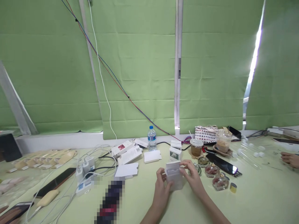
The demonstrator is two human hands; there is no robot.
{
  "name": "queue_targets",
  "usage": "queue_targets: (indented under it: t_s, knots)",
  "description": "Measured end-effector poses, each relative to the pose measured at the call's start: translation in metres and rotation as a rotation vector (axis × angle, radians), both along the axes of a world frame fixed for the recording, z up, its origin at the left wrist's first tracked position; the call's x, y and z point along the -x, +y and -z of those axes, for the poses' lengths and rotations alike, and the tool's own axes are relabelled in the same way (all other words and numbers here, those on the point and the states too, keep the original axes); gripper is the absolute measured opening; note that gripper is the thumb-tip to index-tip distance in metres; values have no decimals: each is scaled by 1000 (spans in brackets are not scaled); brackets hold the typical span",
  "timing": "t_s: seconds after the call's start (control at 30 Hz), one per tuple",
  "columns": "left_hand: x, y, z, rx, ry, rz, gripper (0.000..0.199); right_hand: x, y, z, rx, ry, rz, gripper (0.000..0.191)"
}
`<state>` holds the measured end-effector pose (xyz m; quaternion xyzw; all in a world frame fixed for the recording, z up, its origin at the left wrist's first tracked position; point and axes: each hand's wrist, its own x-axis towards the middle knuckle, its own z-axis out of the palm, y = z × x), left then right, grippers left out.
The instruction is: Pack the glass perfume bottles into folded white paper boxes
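A small white box (175, 183) stands on the table in front of me, its top flap raised. My left hand (161, 189) is closed around the box's left side, thumb on the near face. At the upper right edge, the fingers of my right hand (192, 176) pinch the box by its opening. What lies inside the box is too unclear to tell. Just right of my right hand are glass jars (220, 182) with dried reddish contents, and a gold-sided cap (233, 187). Behind the box are small printed boxes (175, 153).
A water bottle (152, 139) and white cartons (130, 154) stand near the wall. Drink cups (196, 147) and a black pouch (221, 164) are to the right. Cables and a power strip (83, 186) lie left. Other people's hands show at the far right (290, 159) and lower left.
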<state>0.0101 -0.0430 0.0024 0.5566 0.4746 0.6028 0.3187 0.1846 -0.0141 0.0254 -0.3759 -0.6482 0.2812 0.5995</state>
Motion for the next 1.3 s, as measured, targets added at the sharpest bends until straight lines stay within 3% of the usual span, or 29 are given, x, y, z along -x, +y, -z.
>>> queue_targets:
  t_s: [0.2,0.33,0.47,0.6,0.83,0.97,1.07,1.3]
  knots:
    - [1,2,6,-87,-3,82,40,18,11,12,145,189,110,32]
    - [5,2,3,-147,54,104,28,21,12,13,203,305,117,42]
    - [8,4,0,-192,93,91,26,21,10,11,227,407,50,50]
    - [8,6,3,-191,101,126,30,19,9,10,249,453,-40,39]
    - [8,7,8,-110,104,169,36,12,15,7,268,298,-174,37]
    - [7,9,7,-63,87,216,35,7,11,-2,182,172,-265,26]
    - [7,9,7,-50,64,213,32,5,3,-6,111,95,-332,31]
    - [8,6,4,-79,-15,177,35,5,3,-2,64,-83,-245,33]
